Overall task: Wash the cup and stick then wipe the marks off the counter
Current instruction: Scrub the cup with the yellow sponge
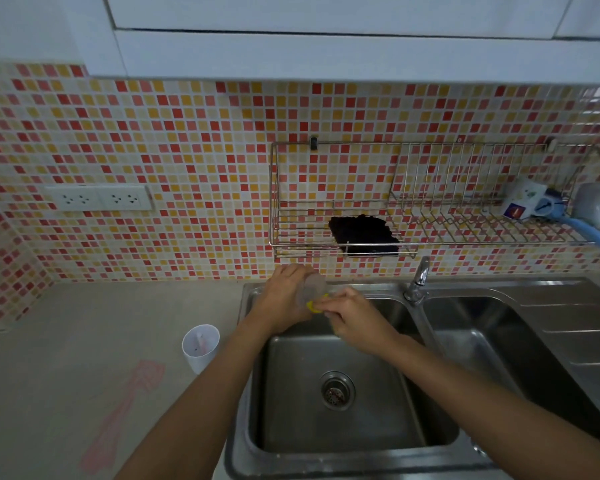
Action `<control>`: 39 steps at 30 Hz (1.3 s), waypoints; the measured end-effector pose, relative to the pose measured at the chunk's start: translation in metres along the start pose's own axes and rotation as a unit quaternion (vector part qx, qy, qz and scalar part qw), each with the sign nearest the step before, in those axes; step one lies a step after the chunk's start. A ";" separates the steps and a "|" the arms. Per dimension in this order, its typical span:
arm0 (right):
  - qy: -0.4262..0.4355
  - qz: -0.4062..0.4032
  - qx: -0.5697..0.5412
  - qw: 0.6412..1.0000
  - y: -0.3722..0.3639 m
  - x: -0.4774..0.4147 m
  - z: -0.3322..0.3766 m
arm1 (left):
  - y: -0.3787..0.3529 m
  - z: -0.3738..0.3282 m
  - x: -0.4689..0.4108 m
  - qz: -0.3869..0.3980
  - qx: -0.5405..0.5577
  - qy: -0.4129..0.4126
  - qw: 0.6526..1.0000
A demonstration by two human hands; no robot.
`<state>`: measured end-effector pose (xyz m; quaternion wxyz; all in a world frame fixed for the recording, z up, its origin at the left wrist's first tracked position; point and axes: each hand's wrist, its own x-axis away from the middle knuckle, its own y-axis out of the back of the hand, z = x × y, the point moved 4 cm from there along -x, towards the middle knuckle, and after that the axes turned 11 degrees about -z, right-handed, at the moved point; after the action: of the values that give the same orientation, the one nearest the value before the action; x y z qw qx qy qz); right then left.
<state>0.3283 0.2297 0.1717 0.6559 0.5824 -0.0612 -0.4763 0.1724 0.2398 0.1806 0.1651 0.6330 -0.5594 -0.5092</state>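
Over the sink's (430,441) back edge, the left hand (284,299) grips a clear cup (314,289) while the right hand (352,317) pinches a yellow sponge (314,306) against it; scrubbing seems under way, rinsing likely next

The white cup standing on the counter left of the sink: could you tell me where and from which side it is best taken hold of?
Grip the white cup around its side wall, coming from the right, the sink side. It stands upright with its mouth open, and the pink stick leaning inside makes a grasp from above awkward.
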 end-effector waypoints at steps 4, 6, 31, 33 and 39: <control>0.096 0.011 0.066 0.993 0.003 -0.005 0.006 | -0.001 -0.002 0.008 0.027 0.016 -0.007 0.999; 0.120 -0.013 0.114 0.986 0.007 -0.009 0.000 | 0.001 -0.002 0.009 0.022 0.029 0.002 0.999; -0.206 -0.166 -0.144 0.953 0.022 -0.044 0.011 | 0.011 0.059 0.056 -0.017 0.089 0.089 0.992; -0.224 -0.218 -0.166 0.935 0.035 -0.071 0.009 | 0.016 0.061 0.056 -0.027 0.098 0.090 0.991; -0.276 -0.261 -0.132 0.916 0.032 -0.155 -0.017 | 0.016 0.067 0.059 -0.035 0.110 0.100 0.988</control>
<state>0.2736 0.3455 0.2658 0.5360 0.3317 -0.0222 -0.7760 0.0995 0.2071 0.1374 0.1319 0.7140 -0.5702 -0.3843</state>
